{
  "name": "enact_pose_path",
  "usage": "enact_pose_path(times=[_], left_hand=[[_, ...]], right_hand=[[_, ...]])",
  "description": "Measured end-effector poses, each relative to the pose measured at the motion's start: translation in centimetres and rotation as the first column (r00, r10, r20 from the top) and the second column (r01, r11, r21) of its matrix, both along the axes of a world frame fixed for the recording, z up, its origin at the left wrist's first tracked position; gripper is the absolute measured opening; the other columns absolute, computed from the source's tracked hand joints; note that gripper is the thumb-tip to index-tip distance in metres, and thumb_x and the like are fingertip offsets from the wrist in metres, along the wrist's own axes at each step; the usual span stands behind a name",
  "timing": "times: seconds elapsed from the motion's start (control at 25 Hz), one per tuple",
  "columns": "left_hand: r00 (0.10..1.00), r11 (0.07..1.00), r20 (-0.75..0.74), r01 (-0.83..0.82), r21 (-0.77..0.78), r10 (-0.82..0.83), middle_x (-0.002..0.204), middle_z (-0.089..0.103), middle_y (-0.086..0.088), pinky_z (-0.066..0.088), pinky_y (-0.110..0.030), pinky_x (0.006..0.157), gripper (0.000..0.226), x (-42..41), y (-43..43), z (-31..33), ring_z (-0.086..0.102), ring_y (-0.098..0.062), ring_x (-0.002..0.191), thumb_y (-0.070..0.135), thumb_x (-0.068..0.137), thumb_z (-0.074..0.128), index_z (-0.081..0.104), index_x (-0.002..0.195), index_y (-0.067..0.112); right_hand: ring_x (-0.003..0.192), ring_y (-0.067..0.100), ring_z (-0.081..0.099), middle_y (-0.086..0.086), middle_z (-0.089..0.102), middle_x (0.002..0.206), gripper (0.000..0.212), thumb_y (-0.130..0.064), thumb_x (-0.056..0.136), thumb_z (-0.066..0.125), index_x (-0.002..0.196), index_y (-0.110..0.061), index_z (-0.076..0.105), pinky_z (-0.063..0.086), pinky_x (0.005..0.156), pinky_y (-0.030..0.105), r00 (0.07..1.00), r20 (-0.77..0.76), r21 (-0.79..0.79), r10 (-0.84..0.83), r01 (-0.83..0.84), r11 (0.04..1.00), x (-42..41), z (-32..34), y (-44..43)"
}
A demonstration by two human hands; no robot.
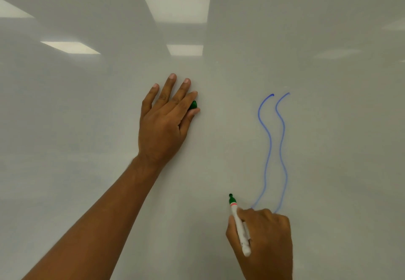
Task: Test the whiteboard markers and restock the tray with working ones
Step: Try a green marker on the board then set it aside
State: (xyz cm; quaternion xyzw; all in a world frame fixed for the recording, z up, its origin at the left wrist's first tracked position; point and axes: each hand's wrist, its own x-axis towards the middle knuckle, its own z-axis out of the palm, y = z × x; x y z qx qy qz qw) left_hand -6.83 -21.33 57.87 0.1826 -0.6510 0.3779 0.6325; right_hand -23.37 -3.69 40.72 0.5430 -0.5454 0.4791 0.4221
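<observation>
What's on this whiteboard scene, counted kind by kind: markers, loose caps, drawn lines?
Markers: 1, the green-tipped marker, gripped by the right hand.
Caps: 1, the green cap, pinched between thumb and forefinger of the left hand.
Blue lines: 2.
Total: 4.

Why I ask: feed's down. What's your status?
Right hand grips uncapped white green-tipped marker at whiteboard. Left hand pinches green plastic cap. No green mark; nothing blocking.
</observation>
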Motion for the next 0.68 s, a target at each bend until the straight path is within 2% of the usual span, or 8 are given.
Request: enact_pose_path(times=[0.08,0.16,0.24,0.32,0.44,0.52,0.6,0.68], left_hand=[[1.0,1.0,0.002,0.011,-0.007,-0.011,0.153,0.059,-0.005,0.035,-0.052,0.124,0.038,0.0,-0.2,0.0,0.044,-0.028,0.152,0.034,0.111,0.058,0.067,0.141,0.014],[1.0,1.0,0.006,0.019,-0.005,-0.019,0.154,0.058,-0.005,0.034,-0.052,0.125,0.038,0.1,-0.2,0.0,0.043,-0.027,0.153,0.034,0.111,0.057,0.066,0.142,0.014],[1.0,1.0,0.011,0.026,-0.001,-0.026,0.153,0.058,-0.005,0.033,-0.051,0.125,0.038,0.0,0.0,-0.1,0.043,-0.027,0.153,0.034,0.111,0.058,0.066,0.142,0.014],[0.999,0.999,0.017,0.031,0.012,-0.031,0.153,0.059,-0.005,0.034,-0.051,0.125,0.036,0.2,0.2,0.1,0.044,-0.028,0.152,0.033,0.111,0.058,0.067,0.14,0.013],[0.994,0.992,0.02,0.105,0.067,-0.106,0.151,0.061,-0.007,0.035,-0.053,0.124,0.032,0.4,1.0,0.1,0.045,-0.03,0.151,0.028,0.11,0.06,0.07,0.135,0.01],[0.972,0.964,-0.032,0.236,0.126,-0.234,0.148,0.064,-0.007,0.041,-0.05,0.12,0.031,0.2,2.2,-1.5,0.05,-0.029,0.149,0.022,0.108,0.063,0.07,0.134,0.007],[0.901,0.877,-0.147,0.432,0.209,-0.409,0.142,0.068,-0.003,0.051,-0.041,0.112,0.029,-0.4,4.4,-4.7,0.061,-0.022,0.139,0.017,0.107,0.065,0.07,0.133,0.007],[0.756,0.678,-0.34,0.653,0.338,-0.559,0.13,0.076,0.003,0.056,-0.033,0.104,0.027,-1.1,7.3,-8.9,0.071,-0.016,0.123,0.02,0.108,0.062,0.069,0.132,0.014]], right_hand=[[0.039,0.018,0.041,-0.003,0.044,0.046,0.018,-0.018,0.074,0.08,0.063,-0.014,0.066,0.041,0.043,0.035,0.997,0.061,0.046,0.042,-0.045,0.998,0.1,0.1,0.1],[0.043,0.016,0.044,-0.007,0.048,0.049,0.016,-0.025,0.079,0.075,0.067,-0.018,0.066,0.046,0.048,0.04,0.975,0.199,0.091,0.101,-0.121,0.988,0.3,0.5,0.5],[0.052,0.011,0.055,-0.013,0.056,0.057,0.011,-0.027,0.08,0.075,0.071,-0.026,0.068,0.05,0.059,0.047,0.913,0.36,0.072,0.191,-0.231,0.97,0.3,0.7,0.9],[0.065,0.009,0.063,-0.017,0.064,0.071,0.017,-0.021,0.079,0.082,0.077,-0.033,0.07,0.051,0.067,0.051,0.834,0.48,0.019,0.271,-0.319,0.948,0.2,0.5,1.5],[0.062,0.009,0.063,-0.01,0.066,0.075,0.021,-0.016,0.08,0.083,0.088,-0.033,0.072,0.052,0.057,0.034,0.66,0.624,-0.088,0.419,-0.474,0.876,0.4,-0.3,2.5],[0.056,0.012,0.061,-0.004,0.068,0.072,0.018,-0.021,0.082,0.081,0.093,-0.03,0.07,0.05,0.049,0.031,0.559,0.676,-0.142,0.48,-0.54,0.829,0.5,-0.8,3.3],[0.063,0.013,0.064,-0.001,0.07,0.076,0.017,-0.03,0.081,0.082,0.095,-0.03,0.071,0.054,0.055,0.032,0.535,0.684,-0.154,0.496,-0.559,0.815,0.5,-1.5,4.2],[0.077,0.018,0.07,0.001,0.075,0.083,0.028,-0.046,0.079,0.079,0.1,-0.03,0.071,0.057,0.066,0.033,0.499,0.696,-0.172,0.517,-0.583,0.794,0.5,-2.3,5.5]])
